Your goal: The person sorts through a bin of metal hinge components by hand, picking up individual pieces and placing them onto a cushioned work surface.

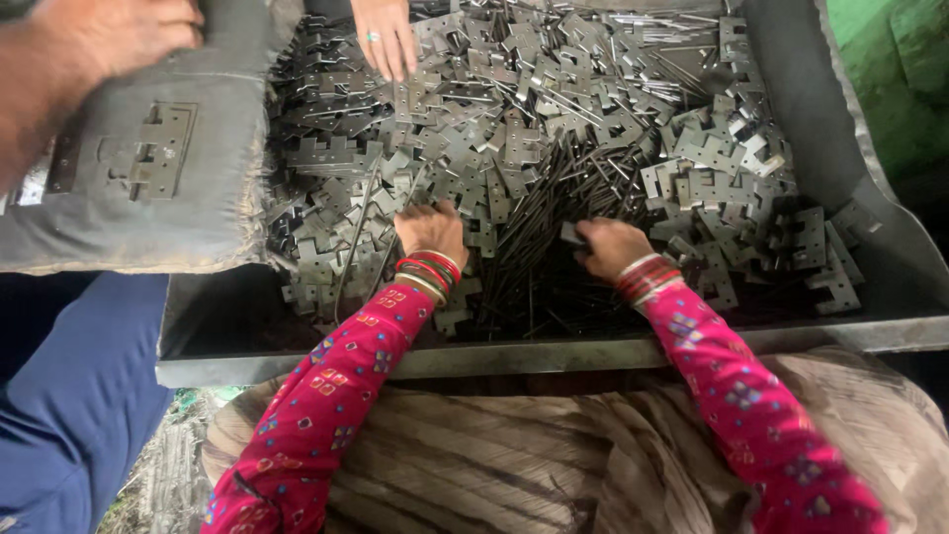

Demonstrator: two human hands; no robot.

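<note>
Steel fills the tray (554,361): grey stamped hinge plates (514,129) heaped across it, with a bundle of thin dark pins (554,198) lying at the centre. The person's left hand (431,232) rests fingers-down on the plates, curled; whether it grips anything cannot be told. The right hand (608,247) is closed around a small grey hinge plate (571,235) just beside the pins. For clean picking, lift one plate at a time and keep fingertips off sharp edges. A co-worker's hand (386,35) presses the far plates; another hand (94,40) rests on a grey padded block (138,208). No packages, labels or signs show.
</note>
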